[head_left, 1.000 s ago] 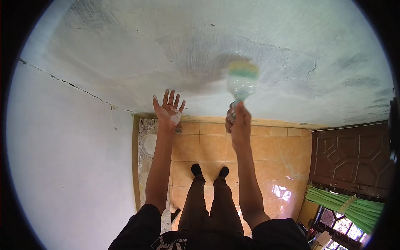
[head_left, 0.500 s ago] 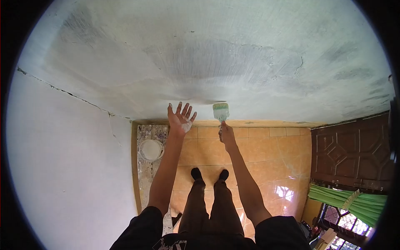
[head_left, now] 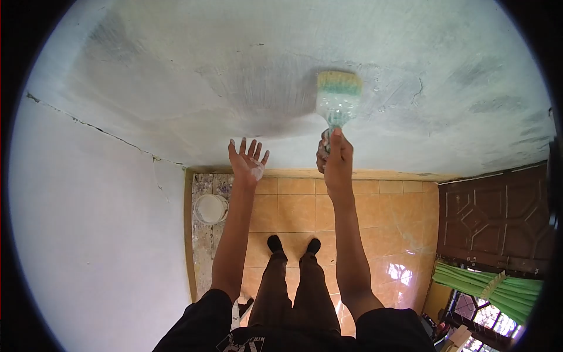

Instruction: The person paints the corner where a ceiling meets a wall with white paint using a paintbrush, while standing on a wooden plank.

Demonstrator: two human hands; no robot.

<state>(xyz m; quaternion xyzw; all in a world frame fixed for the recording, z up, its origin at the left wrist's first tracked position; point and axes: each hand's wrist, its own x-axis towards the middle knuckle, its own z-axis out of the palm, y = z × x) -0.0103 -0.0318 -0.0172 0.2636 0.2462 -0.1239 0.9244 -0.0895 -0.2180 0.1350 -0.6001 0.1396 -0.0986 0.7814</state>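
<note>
My right hand [head_left: 336, 157] is wrapped round the handle of a wide brush [head_left: 339, 100]. The brush points up the wall, and its yellow and green bristles lie at a grey patch of the pale wall [head_left: 258, 82]. Lower and to the left, my left hand [head_left: 247, 164] is open with its fingers spread and palm up, close to the wall's lower part. A white smear marks its palm, and it holds nothing.
A white bucket [head_left: 210, 209] stands on a paint-spotted plank [head_left: 203, 246] at the left. Orange floor tiles [head_left: 296, 211] lie below. A cracked white side wall [head_left: 99, 223] is at the left; a brown door [head_left: 492, 220] and green curtain [head_left: 492, 287] are at the right.
My right hand has moved up and slightly right with the brush, which now reaches higher on the wall. My left hand has shifted slightly left and up, still spread.
</note>
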